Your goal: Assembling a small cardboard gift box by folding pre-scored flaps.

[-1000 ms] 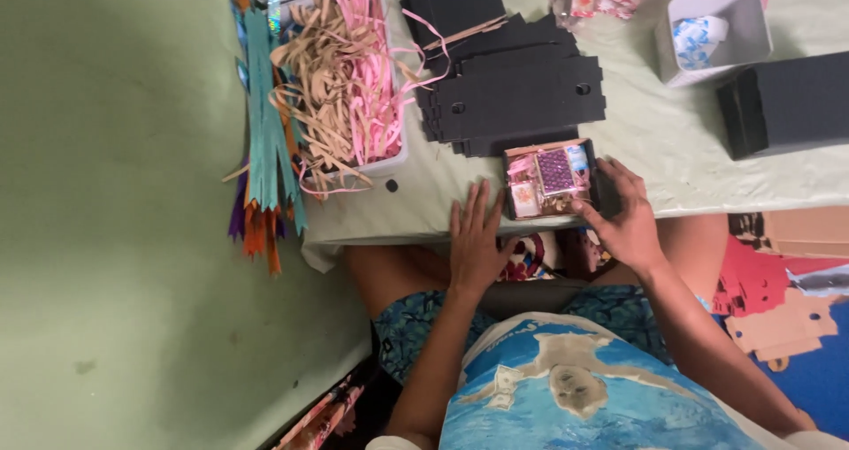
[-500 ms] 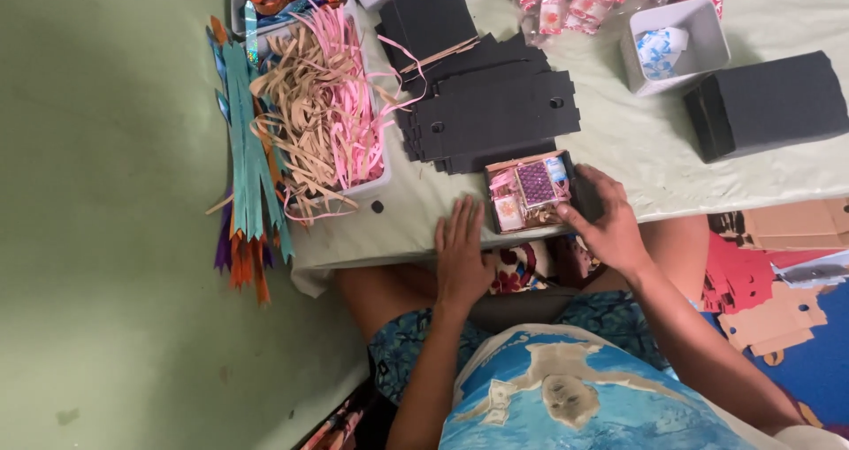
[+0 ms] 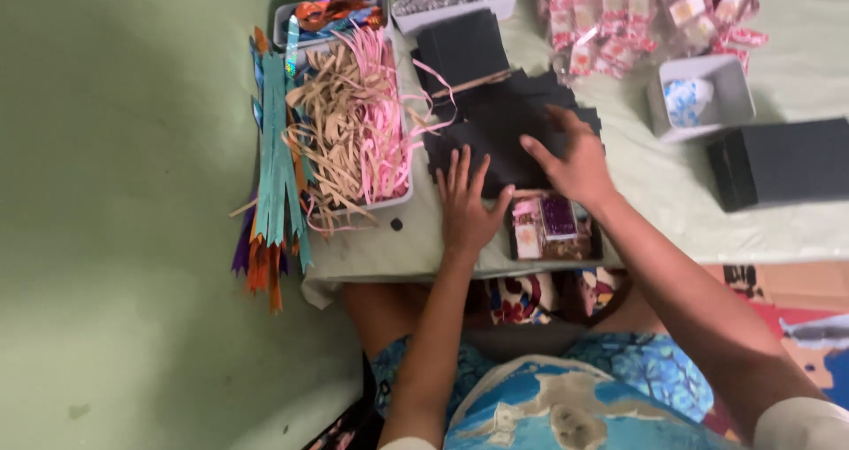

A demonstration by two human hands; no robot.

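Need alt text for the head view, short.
Both hands reach over a pile of flat black card pieces: left hand flat, right hand spread. A small filled gift box sits near the table edge, a tray of shredded paper beside.

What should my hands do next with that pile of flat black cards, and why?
Probably lift the top sheet off the flat black cards. The right hand lies open on the pile, the left hand rests flat at its near edge, and the filled small box sits open just below.

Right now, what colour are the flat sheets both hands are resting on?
Black: the stack of flat sheets under the left hand and right hand, seen in the head view.
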